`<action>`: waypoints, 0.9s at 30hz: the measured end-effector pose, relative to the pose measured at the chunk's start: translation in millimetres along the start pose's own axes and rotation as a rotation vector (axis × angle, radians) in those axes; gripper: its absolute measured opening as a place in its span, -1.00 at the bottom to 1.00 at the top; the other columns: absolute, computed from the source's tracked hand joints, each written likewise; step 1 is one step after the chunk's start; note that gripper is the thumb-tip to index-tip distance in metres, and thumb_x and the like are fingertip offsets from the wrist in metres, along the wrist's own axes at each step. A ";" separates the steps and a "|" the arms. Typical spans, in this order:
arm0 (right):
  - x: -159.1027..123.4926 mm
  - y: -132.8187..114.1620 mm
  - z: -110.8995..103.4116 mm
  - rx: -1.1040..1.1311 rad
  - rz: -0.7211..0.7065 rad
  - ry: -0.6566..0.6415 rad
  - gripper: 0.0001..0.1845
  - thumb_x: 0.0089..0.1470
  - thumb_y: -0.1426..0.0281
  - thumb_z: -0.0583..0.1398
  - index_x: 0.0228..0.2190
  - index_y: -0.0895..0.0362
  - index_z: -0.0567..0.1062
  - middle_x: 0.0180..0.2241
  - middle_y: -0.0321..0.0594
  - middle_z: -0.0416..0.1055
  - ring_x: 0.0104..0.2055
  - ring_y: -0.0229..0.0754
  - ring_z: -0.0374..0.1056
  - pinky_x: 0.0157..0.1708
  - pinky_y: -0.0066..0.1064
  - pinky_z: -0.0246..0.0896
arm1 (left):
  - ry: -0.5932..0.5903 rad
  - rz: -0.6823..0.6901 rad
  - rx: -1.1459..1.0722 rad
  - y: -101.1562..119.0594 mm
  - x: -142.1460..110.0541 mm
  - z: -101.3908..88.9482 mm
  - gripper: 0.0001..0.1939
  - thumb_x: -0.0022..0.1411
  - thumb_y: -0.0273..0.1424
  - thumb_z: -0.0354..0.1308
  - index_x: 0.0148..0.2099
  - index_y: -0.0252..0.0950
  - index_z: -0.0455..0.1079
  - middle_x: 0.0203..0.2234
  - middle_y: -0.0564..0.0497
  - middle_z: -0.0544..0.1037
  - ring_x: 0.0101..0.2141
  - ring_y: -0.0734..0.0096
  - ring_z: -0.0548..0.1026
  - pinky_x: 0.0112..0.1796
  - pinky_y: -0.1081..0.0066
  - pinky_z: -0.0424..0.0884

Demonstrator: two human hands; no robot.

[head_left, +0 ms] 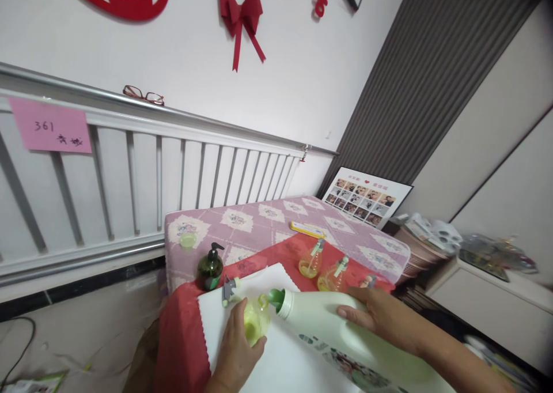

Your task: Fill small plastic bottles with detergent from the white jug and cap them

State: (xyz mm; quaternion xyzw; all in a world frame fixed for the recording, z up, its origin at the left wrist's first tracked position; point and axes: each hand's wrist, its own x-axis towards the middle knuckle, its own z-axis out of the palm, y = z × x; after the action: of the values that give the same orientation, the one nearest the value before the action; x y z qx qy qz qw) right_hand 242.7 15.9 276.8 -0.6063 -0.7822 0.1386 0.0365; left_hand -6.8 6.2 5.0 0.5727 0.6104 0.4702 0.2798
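My left hand (241, 347) is wrapped around a small clear yellow bottle (256, 322), its open neck tipped towards the right. With my right hand (382, 315) I grip a large pale green detergent jug (319, 312), tilted nearly flat. The jug's green spout (275, 298) sits right beside the bottle's mouth; whether liquid is flowing I cannot make out. Behind my left hand, a grey trigger spray head (230, 291) lies on a white scallop-edged board (280, 352). Further right stand spray bottles with yellow liquid, among them one spray bottle (310, 263) and another spray bottle (332, 278).
A dark green pump bottle (210, 269) stands at the left on red cloth (184, 324). A pale green cap (188, 240) and a yellow-edged box (307, 229) lie on the patterned surface (268, 213). Behind are a white radiator (207, 171) and a photo board (367, 197).
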 end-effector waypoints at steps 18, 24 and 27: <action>7.0 -17.1 -12.6 -0.135 0.039 -0.043 -0.58 0.07 -0.03 0.14 -0.41 0.05 0.55 -0.35 -0.09 0.59 -0.30 0.05 0.47 -0.33 -0.24 0.23 | -0.023 -0.014 -0.003 0.8 -0.3 0.9 -0.16 -0.05 -0.40 0.14 0.31 -0.38 0.04 0.26 -0.26 0.30 0.28 0.08 0.25 0.27 0.18 0.20; 7.8 -22.6 -20.4 -0.180 0.022 -0.111 -0.48 0.10 -0.09 0.09 -0.35 0.08 0.53 -0.28 -0.05 0.59 -0.24 0.07 0.48 -0.31 -0.25 0.28 | -0.019 -0.001 0.002 -1.3 1.4 2.7 -0.16 -0.07 -0.39 0.14 0.30 -0.42 0.05 0.25 -0.28 0.30 0.28 0.04 0.24 0.27 0.15 0.20; 9.4 -22.0 -21.8 -0.192 0.022 -0.126 -0.48 0.10 -0.10 0.08 -0.34 0.08 0.53 -0.26 -0.04 0.59 -0.23 0.07 0.49 -0.29 -0.25 0.31 | -0.024 -0.007 0.009 0.3 1.2 1.8 -0.15 -0.06 -0.39 0.13 0.30 -0.43 0.04 0.26 -0.29 0.28 0.29 0.04 0.23 0.27 0.14 0.19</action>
State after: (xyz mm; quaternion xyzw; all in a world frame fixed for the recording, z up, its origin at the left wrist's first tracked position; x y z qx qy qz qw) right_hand 224.5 23.7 302.4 -0.6055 -0.7860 0.1012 -0.0726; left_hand -5.3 7.8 4.8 0.5775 0.6111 0.4595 0.2860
